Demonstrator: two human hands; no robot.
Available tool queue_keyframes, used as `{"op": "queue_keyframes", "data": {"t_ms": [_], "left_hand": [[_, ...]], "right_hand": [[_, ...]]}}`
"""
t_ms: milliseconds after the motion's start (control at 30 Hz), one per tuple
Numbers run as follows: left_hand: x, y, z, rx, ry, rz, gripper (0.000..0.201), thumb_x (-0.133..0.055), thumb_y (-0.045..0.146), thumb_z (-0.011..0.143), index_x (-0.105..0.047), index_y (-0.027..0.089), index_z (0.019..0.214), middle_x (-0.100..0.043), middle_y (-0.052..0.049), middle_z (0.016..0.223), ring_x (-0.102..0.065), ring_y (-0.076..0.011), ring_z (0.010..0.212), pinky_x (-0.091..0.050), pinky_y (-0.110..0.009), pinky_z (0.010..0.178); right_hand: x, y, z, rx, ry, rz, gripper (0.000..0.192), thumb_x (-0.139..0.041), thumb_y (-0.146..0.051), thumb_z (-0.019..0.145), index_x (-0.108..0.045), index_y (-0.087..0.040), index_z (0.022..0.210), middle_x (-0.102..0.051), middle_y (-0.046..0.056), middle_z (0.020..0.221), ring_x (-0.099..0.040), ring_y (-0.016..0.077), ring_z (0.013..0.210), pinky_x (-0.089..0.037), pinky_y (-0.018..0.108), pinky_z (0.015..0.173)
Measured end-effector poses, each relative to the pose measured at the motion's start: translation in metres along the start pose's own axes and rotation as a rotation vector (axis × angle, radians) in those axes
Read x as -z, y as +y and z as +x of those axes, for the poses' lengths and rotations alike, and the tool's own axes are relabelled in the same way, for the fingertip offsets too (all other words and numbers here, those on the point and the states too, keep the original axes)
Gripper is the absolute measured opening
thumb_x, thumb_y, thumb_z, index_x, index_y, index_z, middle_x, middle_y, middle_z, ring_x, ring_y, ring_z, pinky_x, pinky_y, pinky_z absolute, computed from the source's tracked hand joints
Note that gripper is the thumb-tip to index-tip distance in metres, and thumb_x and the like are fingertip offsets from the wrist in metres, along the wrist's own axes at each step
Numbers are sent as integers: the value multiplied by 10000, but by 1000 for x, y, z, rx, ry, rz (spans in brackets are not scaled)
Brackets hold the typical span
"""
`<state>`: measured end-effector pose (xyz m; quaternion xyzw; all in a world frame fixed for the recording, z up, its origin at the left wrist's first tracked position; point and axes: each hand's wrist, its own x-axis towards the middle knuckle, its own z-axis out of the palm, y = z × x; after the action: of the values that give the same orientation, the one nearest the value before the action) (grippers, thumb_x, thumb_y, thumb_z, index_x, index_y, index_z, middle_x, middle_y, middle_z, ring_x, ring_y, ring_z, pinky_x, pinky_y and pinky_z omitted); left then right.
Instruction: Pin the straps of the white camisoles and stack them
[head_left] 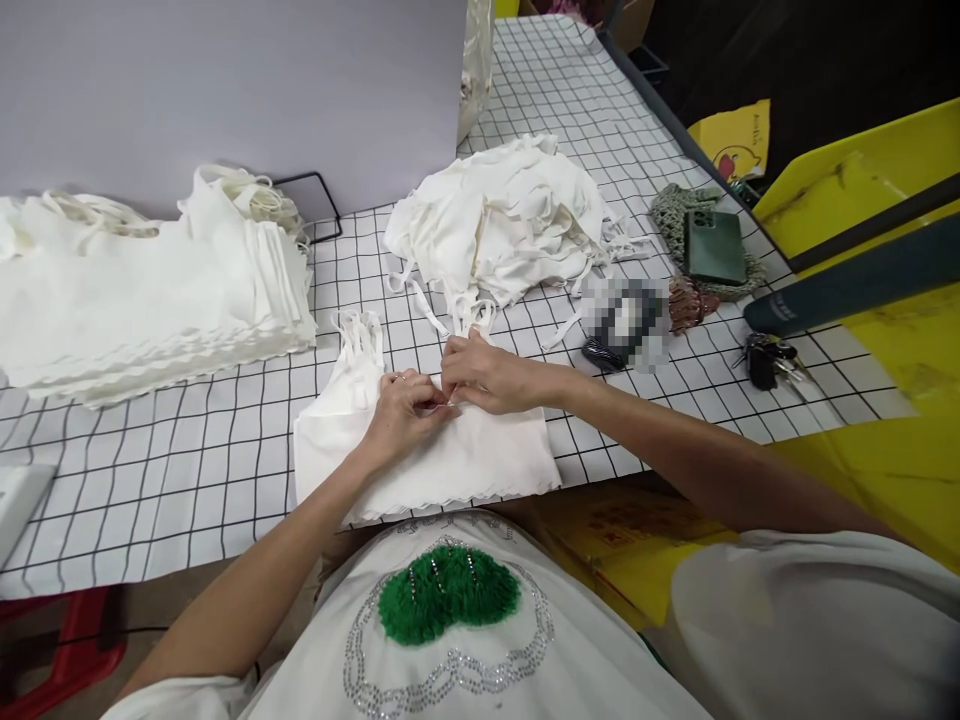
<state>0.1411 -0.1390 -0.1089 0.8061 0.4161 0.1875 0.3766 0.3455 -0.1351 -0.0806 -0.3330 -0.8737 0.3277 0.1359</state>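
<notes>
A white camisole with thin straps (480, 455) lies flat in front of me, apparently on top of others, its straps pointing away from me. My left hand (405, 415) has its fingers closed in a pinch at the middle of the upper edge. Right beside it, my right hand (484, 372) pinches the same spot, and the fingertips of both hands nearly meet. A thin pale line, perhaps thread, shows between them. Whatever small piece may sit inside the pinch is hidden by the fingers.
A neat stack of white camisoles (150, 300) stands at left, a loose heap of them (510, 220) behind my hands. Rightward lie a green phone (715, 247) on a knitted pouch (671, 215), keys (772, 362) and a dark cylinder (862, 270). A grey panel (225, 90) rises behind.
</notes>
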Motion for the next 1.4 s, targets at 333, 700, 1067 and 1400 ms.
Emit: {"op": "queue_keyframes", "data": {"t_ms": [333, 700, 1067, 1400], "left_hand": [[3, 8, 7, 68, -59, -4, 209, -739, 250, 754, -616, 179, 601, -611, 9, 647, -554, -179, 719, -367, -349, 782], [0, -1, 15, 63, -75, 27, 117, -739, 251, 732, -666, 179, 675, -667, -23, 715, -627, -200, 710, -485, -327, 689], [26, -19, -104, -375, 216, 440, 527, -485, 224, 1015, -344, 279, 1520, -470, -128, 1534, -336, -301, 1496, -280, -576, 1214], [12, -36, -110, -250, 224, 620, 732, -451, 405, 1029, -66, 248, 1631, -211, -142, 1668, -170, -329, 1544, -218, -569, 1233]], "right_hand": [[58, 8, 19, -204, 8, 80, 229, -690, -409, 852, -676, -184, 816, -555, 20, 773, -497, 197, 871, -376, 373, 866], [114, 33, 43, -317, 136, -180, 323, -482, -352, 969, -682, -180, 784, -662, 72, 807, -518, 289, 1107, -222, 615, 1086], [-33, -47, -83, -679, 458, -432, 389, -536, -443, 986, -590, -155, 730, -668, 87, 786, -534, 251, 854, -358, 466, 915], [-64, -61, -97, -836, 489, -524, 223, -481, -241, 947, -618, -158, 792, -672, 110, 794, -566, 272, 842, -406, 463, 871]]}}
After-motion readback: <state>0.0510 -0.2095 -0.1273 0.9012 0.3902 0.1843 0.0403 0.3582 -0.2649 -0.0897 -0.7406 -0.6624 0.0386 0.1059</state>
